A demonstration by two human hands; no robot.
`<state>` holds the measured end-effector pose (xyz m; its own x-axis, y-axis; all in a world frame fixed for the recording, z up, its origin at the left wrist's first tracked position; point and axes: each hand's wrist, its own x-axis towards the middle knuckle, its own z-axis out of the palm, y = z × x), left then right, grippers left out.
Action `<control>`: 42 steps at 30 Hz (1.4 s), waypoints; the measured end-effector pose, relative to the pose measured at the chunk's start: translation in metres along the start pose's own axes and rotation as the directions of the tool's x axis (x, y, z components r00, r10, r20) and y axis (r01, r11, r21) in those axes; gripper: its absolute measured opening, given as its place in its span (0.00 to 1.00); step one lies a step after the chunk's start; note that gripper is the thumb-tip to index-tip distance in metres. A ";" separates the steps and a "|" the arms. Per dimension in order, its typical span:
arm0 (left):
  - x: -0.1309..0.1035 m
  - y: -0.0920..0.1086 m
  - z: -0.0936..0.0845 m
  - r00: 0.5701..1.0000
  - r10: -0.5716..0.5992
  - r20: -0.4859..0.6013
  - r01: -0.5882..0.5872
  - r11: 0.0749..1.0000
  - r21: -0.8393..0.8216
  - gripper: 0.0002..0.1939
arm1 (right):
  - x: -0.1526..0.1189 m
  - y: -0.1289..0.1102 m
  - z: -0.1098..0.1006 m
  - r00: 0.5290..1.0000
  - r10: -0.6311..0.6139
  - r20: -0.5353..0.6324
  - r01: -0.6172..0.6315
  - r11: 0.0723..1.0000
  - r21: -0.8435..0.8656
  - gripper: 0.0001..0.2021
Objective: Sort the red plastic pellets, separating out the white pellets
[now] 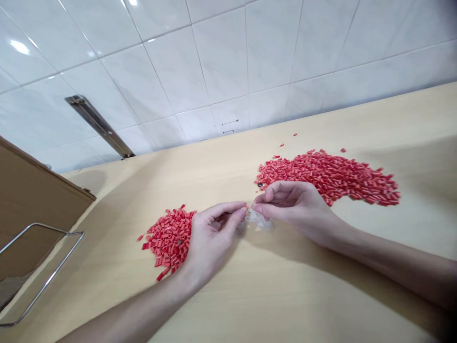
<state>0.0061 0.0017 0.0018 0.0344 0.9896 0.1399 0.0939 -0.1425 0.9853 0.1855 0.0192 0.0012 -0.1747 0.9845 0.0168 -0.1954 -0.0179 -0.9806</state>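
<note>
My left hand is closed in a pinch, with a small red plastic piece just showing at its thumb and fingertips. Facing it closely, my right hand also pinches thumb against forefinger; what lies between them is too small to make out. Under and between the fingertips sits a little heap of clear whitish bits. Beside my left hand lies a pile of short red plastic tubes, partly covered by the hand. Beyond my right hand spreads a larger pile of smaller red plastic pieces.
The pale wooden table meets a tiled wall. On the left stand a brown cardboard panel and a bent metal wire frame. A metal bar leans against the wall. A small black ring lies by the right pile.
</note>
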 end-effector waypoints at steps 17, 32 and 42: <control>-0.001 0.004 0.001 1.000 -0.001 0.015 0.001 1.000 -0.032 0.05 | -0.001 -0.004 0.003 0.999 0.031 -0.009 -0.031 0.999 0.025 0.14; 0.000 0.002 0.000 0.999 0.008 0.051 -0.008 1.000 0.001 0.05 | -0.003 -0.007 0.003 0.999 0.032 0.013 -0.031 0.999 -0.042 0.15; 0.000 0.002 0.001 1.000 0.004 0.025 -0.003 0.998 -0.055 0.08 | -0.002 -0.007 0.005 0.999 0.035 -0.035 -0.034 0.999 0.011 0.17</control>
<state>0.0076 0.0009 0.0036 0.0598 0.9881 0.1416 0.0386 -0.1441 0.9888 0.1826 0.0160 0.0093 -0.1475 0.9888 -0.0240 -0.2000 -0.0536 -0.9783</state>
